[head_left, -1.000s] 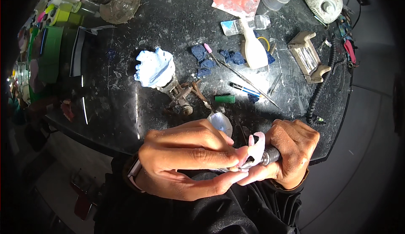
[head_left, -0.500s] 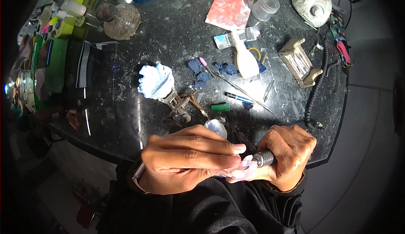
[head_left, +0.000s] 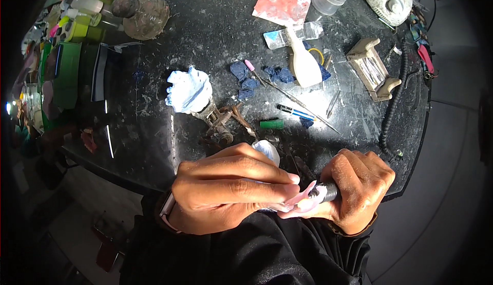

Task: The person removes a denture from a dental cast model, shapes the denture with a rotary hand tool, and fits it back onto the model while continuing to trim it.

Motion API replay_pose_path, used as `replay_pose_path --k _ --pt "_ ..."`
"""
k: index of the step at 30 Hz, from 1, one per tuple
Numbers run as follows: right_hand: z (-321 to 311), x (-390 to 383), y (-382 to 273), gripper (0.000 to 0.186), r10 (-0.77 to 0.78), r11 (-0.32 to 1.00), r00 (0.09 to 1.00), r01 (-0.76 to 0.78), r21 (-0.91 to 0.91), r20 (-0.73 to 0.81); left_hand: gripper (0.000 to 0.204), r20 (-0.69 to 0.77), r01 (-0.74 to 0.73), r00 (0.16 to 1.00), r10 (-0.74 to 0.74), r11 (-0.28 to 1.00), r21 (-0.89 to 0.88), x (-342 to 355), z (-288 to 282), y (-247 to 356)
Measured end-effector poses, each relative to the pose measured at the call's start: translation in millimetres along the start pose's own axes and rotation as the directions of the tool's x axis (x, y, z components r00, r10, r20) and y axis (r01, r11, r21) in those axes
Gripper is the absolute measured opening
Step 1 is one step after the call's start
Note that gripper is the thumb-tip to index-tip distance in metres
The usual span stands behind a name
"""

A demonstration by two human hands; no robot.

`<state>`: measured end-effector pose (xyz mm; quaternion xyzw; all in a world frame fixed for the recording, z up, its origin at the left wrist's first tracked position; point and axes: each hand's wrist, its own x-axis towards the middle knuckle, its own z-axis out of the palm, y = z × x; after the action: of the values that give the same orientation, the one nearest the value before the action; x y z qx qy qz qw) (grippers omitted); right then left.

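Observation:
My left hand [head_left: 226, 190] is closed, pinching a pink acrylic denture plate [head_left: 298, 205] between thumb and fingertips at the desk's near edge. Wrapped round a dark rotary handpiece [head_left: 328, 191], my right hand [head_left: 362, 190] has pale dust on its skin. The handpiece's nose lies against or just over the plate; its tip is partly hidden by the pink edge. Just beyond my left fingers sits a whitish rounded piece [head_left: 267, 152], partly covered. Farther off, a pale blue dental cast [head_left: 189, 90] is mounted on a worn metal articulator [head_left: 221, 125].
Around the middle lie a green cap [head_left: 271, 124], a blue pen [head_left: 295, 112], a thin tool [head_left: 292, 97], dark blue scraps [head_left: 280, 74] and a white bottle [head_left: 306, 69]. At right are a tool rest [head_left: 372, 71], a coiled cord [head_left: 393, 110] and a white control unit [head_left: 387, 0].
The pink plate has tilted, its upper edge now standing up beside the handpiece. My right hand has shifted slightly right. The whole view has moved a little.

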<state>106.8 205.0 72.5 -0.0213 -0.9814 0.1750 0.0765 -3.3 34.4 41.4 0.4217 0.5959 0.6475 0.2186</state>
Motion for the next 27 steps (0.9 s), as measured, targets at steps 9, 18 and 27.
replay_pose_path --k 9,18,27 --pt "0 -2 3 0.064 0.242 0.970 0.964 -0.236 0.065 -0.108 0.026 -0.133 -0.017 0.991 0.017 1.000 -0.005 -3 -2 -2" --pt "5 -2 -16 0.033 0.123 0.784 0.992 -0.088 0.615 -0.014 0.019 -0.142 -0.188 0.965 0.222 0.957 0.220 -16 11 -3" --pt "1 -4 -15 0.035 0.346 0.869 0.868 -0.154 0.471 -0.355 0.063 -0.457 0.327 0.886 0.076 0.596 0.733 -22 -76 -13"
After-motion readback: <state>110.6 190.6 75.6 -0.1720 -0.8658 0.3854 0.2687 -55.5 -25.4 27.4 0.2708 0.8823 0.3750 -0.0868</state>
